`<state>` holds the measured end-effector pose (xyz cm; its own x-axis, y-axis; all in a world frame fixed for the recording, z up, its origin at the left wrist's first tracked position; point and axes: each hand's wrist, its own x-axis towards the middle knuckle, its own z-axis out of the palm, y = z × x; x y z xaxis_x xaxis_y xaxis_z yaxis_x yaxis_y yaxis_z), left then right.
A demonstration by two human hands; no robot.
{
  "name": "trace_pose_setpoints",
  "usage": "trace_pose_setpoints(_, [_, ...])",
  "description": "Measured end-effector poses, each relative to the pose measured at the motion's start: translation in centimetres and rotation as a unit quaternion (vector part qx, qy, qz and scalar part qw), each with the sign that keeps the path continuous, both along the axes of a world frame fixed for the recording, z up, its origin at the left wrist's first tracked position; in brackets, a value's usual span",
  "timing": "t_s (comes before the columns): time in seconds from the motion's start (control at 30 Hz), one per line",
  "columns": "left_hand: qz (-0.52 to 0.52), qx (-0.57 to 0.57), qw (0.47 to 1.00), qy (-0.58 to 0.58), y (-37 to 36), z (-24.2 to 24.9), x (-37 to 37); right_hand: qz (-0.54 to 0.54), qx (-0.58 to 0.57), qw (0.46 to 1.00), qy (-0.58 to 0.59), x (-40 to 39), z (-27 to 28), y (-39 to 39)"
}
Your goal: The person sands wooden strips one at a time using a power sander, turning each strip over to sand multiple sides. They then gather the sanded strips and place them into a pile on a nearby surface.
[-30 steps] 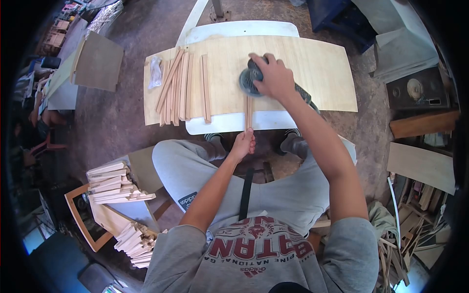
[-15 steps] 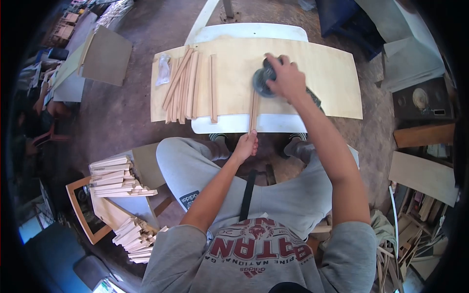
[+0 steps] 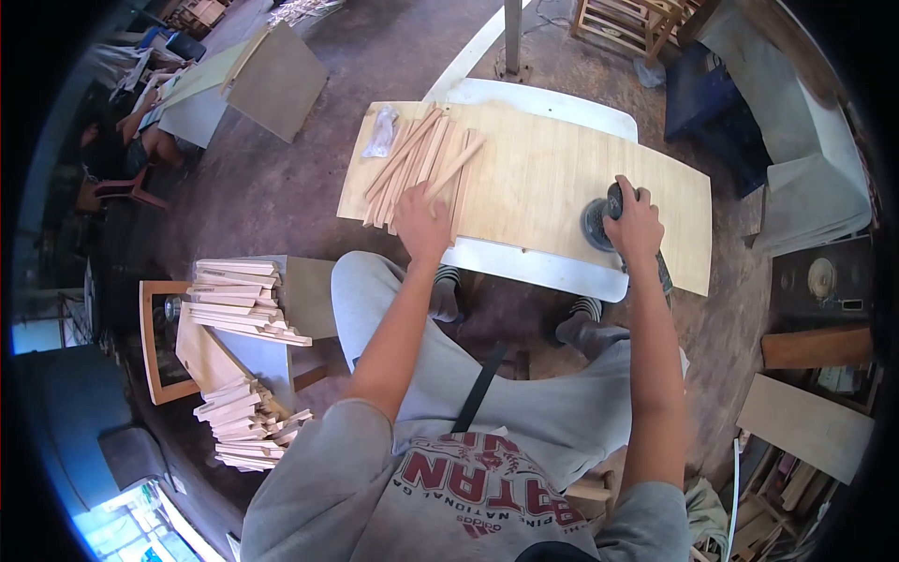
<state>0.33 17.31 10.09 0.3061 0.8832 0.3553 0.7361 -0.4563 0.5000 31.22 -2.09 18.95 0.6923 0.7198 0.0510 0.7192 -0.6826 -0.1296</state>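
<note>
My right hand is wrapped round a dark orbital sander, whose round pad rests at the right part of a pale plywood board. Over at the board's left side, my left hand is closed on a thin wooden strip. This strip slants up and to the right above a pile of similar strips. The fingertips of my left hand are partly hidden. A clear plastic bag lies beyond the pile at the board's left edge.
A white tabletop shows under the board. Stacks of wooden strips sit on a low stand at my left. A dark blue table stands at the back right. Another person sits at the far left.
My left hand has moved left to the pile with the strip, which was under the sander before. My right hand and the sander have shifted right. The view has turned.
</note>
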Motion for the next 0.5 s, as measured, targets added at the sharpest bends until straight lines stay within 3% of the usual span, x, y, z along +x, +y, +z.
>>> trace_pose_setpoints(0.07, [-0.117,-0.059,0.989,0.072,1.0,0.6,1.8,-0.003,-0.001,1.0,0.008,-0.2,0.4,-0.7])
trace_pose_setpoints(0.17, [-0.194,0.08,0.947,0.244,0.8,-0.4,3.0,0.0,-0.008,1.0,0.018,-0.3,0.3,-1.3])
trace_pose_setpoints(0.2, [-0.204,0.074,0.94,0.262,1.4,-1.5,3.1,0.006,-0.013,1.0,0.017,-0.2,0.0,-1.4])
trace_pose_setpoints(0.3, [-0.184,-0.013,0.938,0.293,5.2,-4.2,3.3,0.033,0.002,0.998,0.055,0.1,0.7,-1.5])
trace_pose_setpoints(0.4, [-0.103,-0.002,0.945,0.311,4.3,-0.9,3.2,0.097,0.083,0.98,0.151,2.4,0.2,-2.4])
trace_pose_setpoints(0.43, [-0.072,0.049,0.952,0.295,4.6,-1.6,2.9,0.109,0.112,0.966,0.208,3.6,-0.2,-2.7])
trace_pose_setpoints(0.5, [-0.086,-0.098,0.955,0.267,5.6,3.0,1.7,0.113,0.107,0.958,0.24,5.9,-2.4,-3.0])
